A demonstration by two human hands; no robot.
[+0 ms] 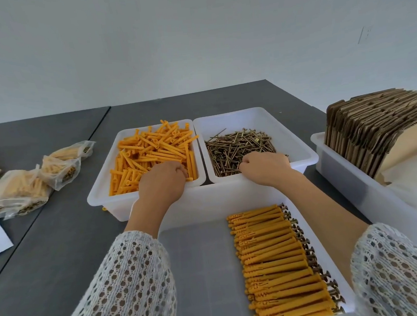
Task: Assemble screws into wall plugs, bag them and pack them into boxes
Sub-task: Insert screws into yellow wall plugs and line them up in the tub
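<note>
Grey table: your left hand curls into the wall plugs, your right hand into the screws; grasp contents hidden. Align both lengthwise.

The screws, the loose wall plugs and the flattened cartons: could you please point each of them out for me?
screws [236,147], head view, middle of the pile in the right bin.
loose wall plugs [152,149], head view, middle of the orange heap in the left bin.
flattened cartons [374,122], head view, top edges of the stack.
</note>
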